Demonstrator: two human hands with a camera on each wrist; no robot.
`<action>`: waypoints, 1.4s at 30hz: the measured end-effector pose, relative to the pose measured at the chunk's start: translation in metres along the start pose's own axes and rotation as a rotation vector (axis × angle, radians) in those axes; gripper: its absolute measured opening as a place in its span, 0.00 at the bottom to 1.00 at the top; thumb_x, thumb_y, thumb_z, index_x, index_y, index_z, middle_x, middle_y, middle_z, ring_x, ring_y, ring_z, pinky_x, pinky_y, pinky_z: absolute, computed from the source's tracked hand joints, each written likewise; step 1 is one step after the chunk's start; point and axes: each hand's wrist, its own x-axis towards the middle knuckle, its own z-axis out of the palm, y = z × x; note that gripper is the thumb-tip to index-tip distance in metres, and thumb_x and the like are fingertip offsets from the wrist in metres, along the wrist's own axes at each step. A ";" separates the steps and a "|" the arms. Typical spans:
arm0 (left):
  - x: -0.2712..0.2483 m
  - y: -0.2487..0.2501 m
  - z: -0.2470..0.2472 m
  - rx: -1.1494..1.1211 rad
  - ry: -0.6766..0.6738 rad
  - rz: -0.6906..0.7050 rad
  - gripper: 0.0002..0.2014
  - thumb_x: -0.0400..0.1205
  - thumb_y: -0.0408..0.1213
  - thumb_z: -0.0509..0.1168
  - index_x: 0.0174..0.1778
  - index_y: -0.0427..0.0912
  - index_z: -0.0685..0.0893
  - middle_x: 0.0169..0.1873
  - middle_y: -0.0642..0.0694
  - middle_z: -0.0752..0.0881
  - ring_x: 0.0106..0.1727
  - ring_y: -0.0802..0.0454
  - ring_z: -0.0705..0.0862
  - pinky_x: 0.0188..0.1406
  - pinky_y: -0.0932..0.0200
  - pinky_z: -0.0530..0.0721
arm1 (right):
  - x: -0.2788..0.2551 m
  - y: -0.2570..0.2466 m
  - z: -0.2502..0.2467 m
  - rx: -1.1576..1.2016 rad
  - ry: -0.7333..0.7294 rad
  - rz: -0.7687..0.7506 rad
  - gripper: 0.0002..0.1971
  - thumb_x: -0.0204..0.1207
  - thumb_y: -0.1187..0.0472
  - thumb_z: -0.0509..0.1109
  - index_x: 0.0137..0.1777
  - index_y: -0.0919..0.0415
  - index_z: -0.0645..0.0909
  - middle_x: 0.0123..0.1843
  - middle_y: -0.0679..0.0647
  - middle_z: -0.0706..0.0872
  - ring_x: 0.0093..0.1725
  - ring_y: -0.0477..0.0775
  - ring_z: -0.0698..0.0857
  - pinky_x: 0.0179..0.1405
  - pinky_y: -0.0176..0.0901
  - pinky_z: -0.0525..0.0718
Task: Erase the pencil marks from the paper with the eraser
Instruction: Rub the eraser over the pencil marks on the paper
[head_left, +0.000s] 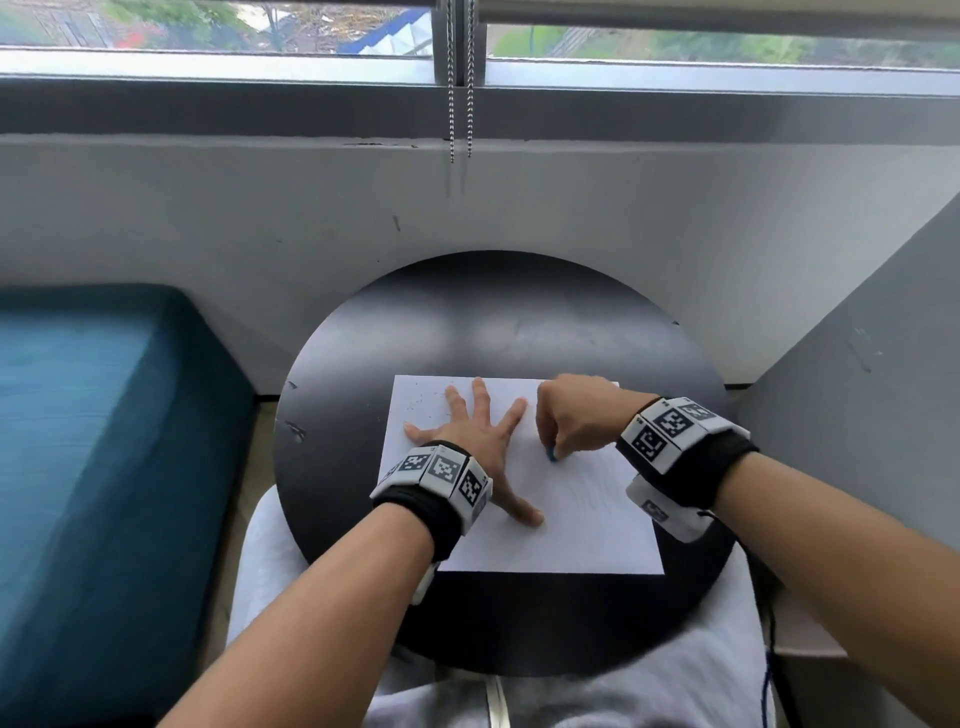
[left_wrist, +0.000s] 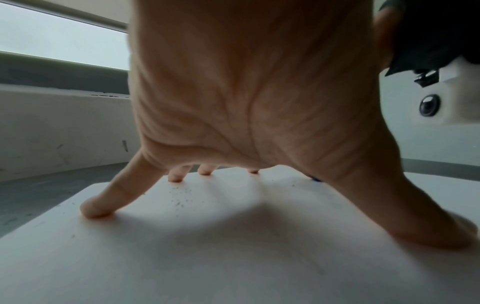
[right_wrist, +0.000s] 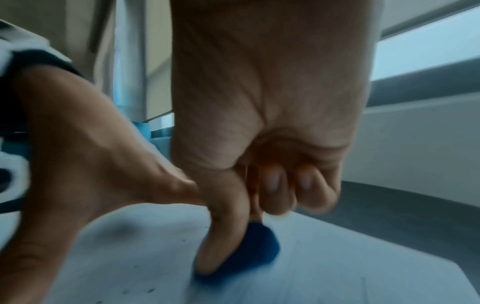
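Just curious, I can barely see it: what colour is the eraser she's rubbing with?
Dark blue. The eraser shows best in the right wrist view, pinched by the right hand.

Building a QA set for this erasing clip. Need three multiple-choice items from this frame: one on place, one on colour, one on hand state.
1. Where does the paper lie?
A. on the round black table
B. on the teal cushion
C. on the window ledge

2. What colour is the eraser?
A. white
B. pink
C. blue

3. How is the left hand placed?
A. curled in a fist
B. fingers spread, pressing on the paper
C. lifted off the table

Key: 1 A, the sheet sits on the dark tabletop; 2 C, the right hand pinches a blue piece; 3 B, the splayed fingertips touch the sheet.
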 end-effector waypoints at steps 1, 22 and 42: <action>0.000 0.000 0.000 0.002 -0.002 -0.004 0.71 0.57 0.73 0.78 0.84 0.66 0.32 0.84 0.45 0.27 0.85 0.34 0.31 0.67 0.10 0.56 | 0.000 -0.002 -0.001 -0.013 -0.029 -0.007 0.07 0.60 0.63 0.80 0.38 0.53 0.91 0.33 0.48 0.87 0.42 0.54 0.87 0.25 0.35 0.69; 0.000 0.001 -0.001 0.012 0.000 -0.007 0.72 0.57 0.74 0.77 0.83 0.66 0.31 0.84 0.45 0.26 0.85 0.35 0.31 0.68 0.11 0.56 | -0.010 0.005 0.009 0.098 0.141 0.006 0.05 0.62 0.62 0.77 0.38 0.52 0.90 0.41 0.48 0.89 0.43 0.54 0.87 0.27 0.37 0.73; 0.000 -0.003 -0.001 -0.030 0.003 0.006 0.71 0.55 0.73 0.78 0.83 0.68 0.33 0.84 0.46 0.28 0.85 0.36 0.31 0.68 0.10 0.55 | 0.013 -0.003 -0.008 0.150 0.162 0.008 0.08 0.61 0.60 0.79 0.42 0.52 0.92 0.39 0.51 0.91 0.41 0.56 0.88 0.33 0.41 0.80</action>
